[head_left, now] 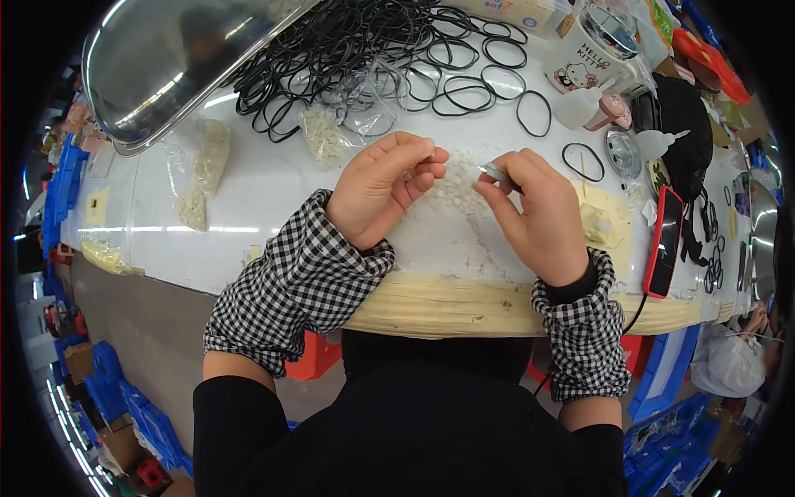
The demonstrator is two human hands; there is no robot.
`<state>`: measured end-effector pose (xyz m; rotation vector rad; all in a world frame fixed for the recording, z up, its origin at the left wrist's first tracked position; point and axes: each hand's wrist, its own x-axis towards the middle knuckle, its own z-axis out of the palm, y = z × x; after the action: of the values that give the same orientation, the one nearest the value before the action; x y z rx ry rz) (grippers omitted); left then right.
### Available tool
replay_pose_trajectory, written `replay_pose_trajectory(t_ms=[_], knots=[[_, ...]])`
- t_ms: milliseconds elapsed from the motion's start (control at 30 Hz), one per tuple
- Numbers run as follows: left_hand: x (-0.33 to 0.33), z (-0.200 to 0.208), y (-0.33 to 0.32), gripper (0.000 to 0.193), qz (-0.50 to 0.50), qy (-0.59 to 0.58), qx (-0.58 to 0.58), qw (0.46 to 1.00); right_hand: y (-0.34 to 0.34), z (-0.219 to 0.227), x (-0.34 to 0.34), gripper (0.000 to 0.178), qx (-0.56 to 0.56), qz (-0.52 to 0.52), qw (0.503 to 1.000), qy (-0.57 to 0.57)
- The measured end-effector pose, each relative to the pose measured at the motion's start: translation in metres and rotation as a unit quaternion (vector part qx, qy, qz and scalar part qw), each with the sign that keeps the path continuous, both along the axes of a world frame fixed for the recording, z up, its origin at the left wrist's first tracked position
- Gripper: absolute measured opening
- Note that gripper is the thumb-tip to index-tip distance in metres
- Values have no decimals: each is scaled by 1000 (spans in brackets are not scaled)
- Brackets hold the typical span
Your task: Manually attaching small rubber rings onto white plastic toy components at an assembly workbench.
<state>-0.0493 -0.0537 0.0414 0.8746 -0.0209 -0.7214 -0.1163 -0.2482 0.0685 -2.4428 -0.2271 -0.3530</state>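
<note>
A scatter of small off-white pieces (pixel 457 192) lies on the white table between my hands. My left hand (pixel 383 186) is raised at its left side, thumb and forefinger pinched together and the other fingers curled. Whatever sits in that pinch is too small to make out. Across from it, my right hand (pixel 540 211) grips a short grey metal tool (pixel 497 175) between thumb and fingers, its tip pointing toward the pieces; its full shape is hidden by the hand. Beyond my left hand rests a clear bag of similar off-white pieces (pixel 325 137).
Black rubber rings (pixel 331 50) are heaped at the back, beside a shiny metal tray (pixel 178 66) at far left. Another filled clear bag (pixel 207 161) lies below it. To the right are a red-cased phone (pixel 665 242) with a cable and a white mug (pixel 584 62).
</note>
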Motion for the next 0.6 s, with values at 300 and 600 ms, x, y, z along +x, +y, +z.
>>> replay_pose_trajectory(t_ms=[300, 600], knots=[[2, -4, 0, 19, 45, 47, -28, 998, 5, -5, -4, 15, -107, 58, 989, 83], [-5, -4, -1, 23, -80, 17, 4, 997, 8, 2, 4, 11, 173, 33, 984, 1]])
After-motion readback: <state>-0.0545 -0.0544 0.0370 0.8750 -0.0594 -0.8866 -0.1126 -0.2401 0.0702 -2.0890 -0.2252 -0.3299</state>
